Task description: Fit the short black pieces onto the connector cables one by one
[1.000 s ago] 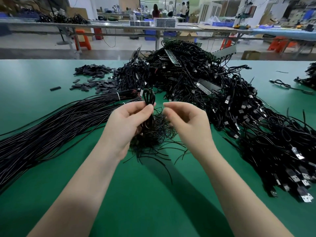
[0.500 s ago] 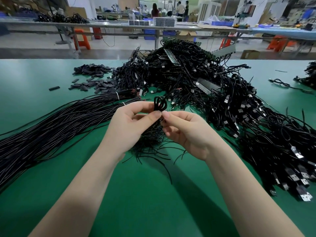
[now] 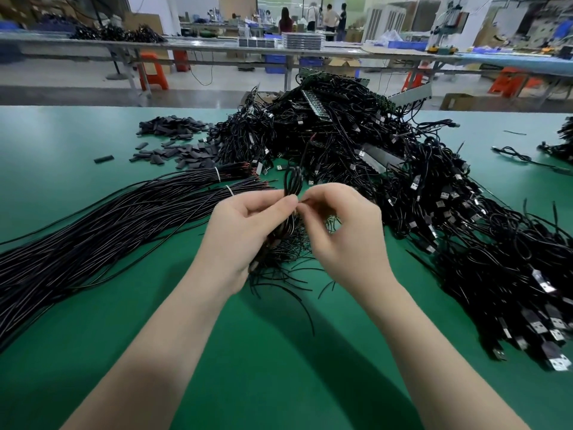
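Two hands are met over a cable bunch, mid-fitting, in front of the great cable heap (image 3: 387, 187).

Left of that heap, long tied cable bundles (image 3: 117, 225) are laid across the green table (image 3: 77, 144); behind them the short black pieces (image 3: 173, 141) are piled. Before the heap, a looped cable bunch (image 3: 291, 184) is gripped by the left hand (image 3: 245, 231), while something too small to identify is pinched at the bunch by the right hand (image 3: 344, 231). A piece seems about to be threaded on; fine alignment is called for.
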Demonstrator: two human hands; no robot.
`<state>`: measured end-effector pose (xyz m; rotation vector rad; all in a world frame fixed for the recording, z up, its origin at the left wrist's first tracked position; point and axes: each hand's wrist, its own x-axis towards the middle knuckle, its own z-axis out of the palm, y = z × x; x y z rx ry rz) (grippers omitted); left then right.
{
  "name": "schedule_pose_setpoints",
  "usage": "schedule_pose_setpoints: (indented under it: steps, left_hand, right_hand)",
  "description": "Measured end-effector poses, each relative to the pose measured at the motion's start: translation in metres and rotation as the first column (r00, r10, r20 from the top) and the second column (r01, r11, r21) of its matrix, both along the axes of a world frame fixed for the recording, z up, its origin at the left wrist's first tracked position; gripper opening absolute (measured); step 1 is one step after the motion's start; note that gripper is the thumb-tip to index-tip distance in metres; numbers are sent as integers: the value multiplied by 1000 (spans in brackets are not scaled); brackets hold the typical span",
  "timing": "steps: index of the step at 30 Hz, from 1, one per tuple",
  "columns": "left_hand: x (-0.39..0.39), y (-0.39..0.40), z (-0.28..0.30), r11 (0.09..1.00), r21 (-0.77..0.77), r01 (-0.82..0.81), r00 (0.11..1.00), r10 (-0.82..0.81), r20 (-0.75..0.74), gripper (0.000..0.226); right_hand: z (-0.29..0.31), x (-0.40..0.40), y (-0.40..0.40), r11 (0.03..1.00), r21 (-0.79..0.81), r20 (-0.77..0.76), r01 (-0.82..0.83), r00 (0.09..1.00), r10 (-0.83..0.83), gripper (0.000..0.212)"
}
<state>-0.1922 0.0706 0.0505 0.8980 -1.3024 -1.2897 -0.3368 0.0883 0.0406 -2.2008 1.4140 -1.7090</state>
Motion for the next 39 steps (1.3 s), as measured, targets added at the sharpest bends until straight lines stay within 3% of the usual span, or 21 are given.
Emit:
schedule_pose_setpoints:
  steps: [2, 3, 5, 7, 9, 10, 15, 25, 27, 29, 32, 34, 36, 38, 39]
  left_hand:
    - [1, 1, 2, 973, 213, 93, 996, -93, -12, 10]
    - [2, 1, 2, 952, 275, 136, 991, -133, -31, 14]
    - [2, -1, 2, 949, 284, 138, 990, -125, -66, 21]
    - [4, -5, 1, 977, 205, 53, 996, -35, -88, 31]
    - [6, -7, -1, 995, 84, -49, 997, 53, -51, 33]
    - [8, -8, -2, 998, 20, -59, 998, 60, -27, 28]
    - [5, -5, -4, 984, -170, 60, 997, -52, 48, 20]
    - [6, -4, -3, 976, -214, 35, 998, -23, 59, 20]
    - [6, -3, -2, 973, -228, 32, 998, -19, 56, 20]
    - [5, -3, -1, 976, -215, 15, 999, -7, 35, 19]
    - [1, -1, -1, 999, -31, -12, 996, 10, -83, 28]
    - [-1, 1, 1, 995, 96, -12, 994, 23, -111, 32]
    - [-2, 3, 2, 988, 156, -9, 996, 23, -86, 21]
    - [-2, 3, 0, 994, 93, -57, 998, 54, 26, 5]
    - [-2, 2, -1, 996, 32, -78, 992, 75, 102, 8]
  right_hand:
    - [-6, 0, -3, 954, -291, -277, 67, 949, -151, 6]
    - [-7, 0, -4, 939, -338, -306, 65, 936, -174, 6]
    - [-6, -1, -4, 975, -216, -184, 49, 979, -90, 4]
    - [2, -3, 0, 990, 115, 146, -87, 987, 70, 8]
    - [9, -5, 2, 858, 382, 522, -344, 846, 107, 11]
    - [10, -8, 1, 788, 447, 621, -424, 781, 68, 19]
    - [11, -7, 2, 614, 542, 729, -574, 685, -3, 26]
    - [22, -9, 10, 620, 572, 687, -536, 727, -6, 11]
    - [23, -6, 11, 674, 555, 655, -487, 756, 8, 11]
    - [21, -1, 11, 796, 499, 542, -343, 840, 22, 11]
    - [12, 12, 9, 977, 214, 217, 4, 975, -52, 10]
    - [2, 16, 7, 983, -91, -50, 162, 985, -167, 8]
    - [-7, 12, 4, 931, -307, -223, 195, 937, -269, 9]
    - [-12, 8, 2, 905, -370, -287, 209, 901, -325, 10]
    - [-12, 8, 1, 903, -369, -297, 219, 893, -338, 10]
